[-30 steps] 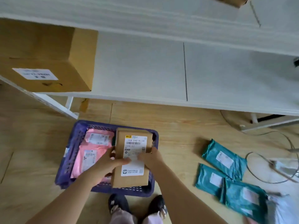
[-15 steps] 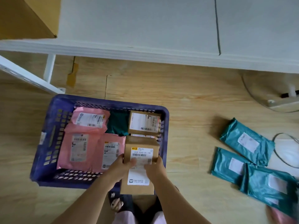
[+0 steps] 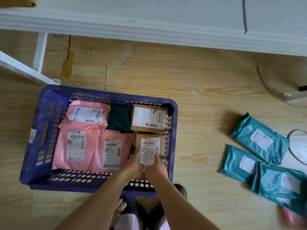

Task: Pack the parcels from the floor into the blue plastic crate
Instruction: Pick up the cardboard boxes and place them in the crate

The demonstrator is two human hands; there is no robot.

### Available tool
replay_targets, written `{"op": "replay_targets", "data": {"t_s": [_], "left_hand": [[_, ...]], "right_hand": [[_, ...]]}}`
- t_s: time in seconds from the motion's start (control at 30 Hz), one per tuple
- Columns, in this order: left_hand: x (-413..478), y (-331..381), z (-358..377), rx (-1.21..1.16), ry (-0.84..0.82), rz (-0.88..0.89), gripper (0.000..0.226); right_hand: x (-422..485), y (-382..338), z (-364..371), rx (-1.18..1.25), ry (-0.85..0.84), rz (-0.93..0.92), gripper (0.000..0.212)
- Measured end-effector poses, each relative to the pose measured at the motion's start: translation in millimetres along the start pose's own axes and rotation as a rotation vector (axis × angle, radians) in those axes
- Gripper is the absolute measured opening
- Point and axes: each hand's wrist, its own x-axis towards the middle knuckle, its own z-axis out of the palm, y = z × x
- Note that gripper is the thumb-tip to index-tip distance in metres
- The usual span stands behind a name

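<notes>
The blue plastic crate (image 3: 48, 130) stands on the wooden floor. Inside it lie three pink mailer bags (image 3: 76, 146), a dark green parcel (image 3: 118, 120) and a labelled cardboard box (image 3: 149, 117) at the far right. A second cardboard box (image 3: 150, 143) sits low in the crate's near right corner. My left hand (image 3: 132, 166) and my right hand (image 3: 155, 168) hold its near end, fingers curled over the label. Three teal mailer bags (image 3: 259, 141) lie on the floor to the right.
A white table edge (image 3: 149, 25) runs across the top, with a white leg (image 3: 39, 52) and a slanted rail (image 3: 21, 70) at the left. A fan base (image 3: 282, 80) and a cable (image 3: 295, 146) sit at the right. My feet (image 3: 132, 208) stand just behind the crate.
Both hands have lowered the cardboard box from above the crate's near rim down into its near right corner. The view has tilted down and closer to the crate.
</notes>
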Motion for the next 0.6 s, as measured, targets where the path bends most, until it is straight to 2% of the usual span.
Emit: {"op": "replay_targets", "data": {"t_s": [0.1, 0.2, 0.3, 0.43, 0.6], "left_hand": [[-28, 26, -6, -0.048, 0.058, -0.017, 0.048], [-51, 44, -12, -0.053, 0.095, -0.034, 0.065], [-66, 54, -18, -0.046, 0.127, 0.006, 0.052], [-85, 71, -26, -0.004, 0.216, 0.06, 0.046], [-134, 100, -26, 0.022, 0.246, 0.137, 0.041]], "right_hand": [[1, 3, -13, 0.013, -0.064, 0.02, 0.057], [0, 5, -24, 0.085, -0.057, 0.038, 0.054], [-6, 2, -35, 0.099, -0.012, 0.02, 0.053], [-16, -1, -51, -0.002, 0.043, -0.058, 0.049], [-67, -1, -96, 0.005, 0.083, -0.123, 0.047]]}}
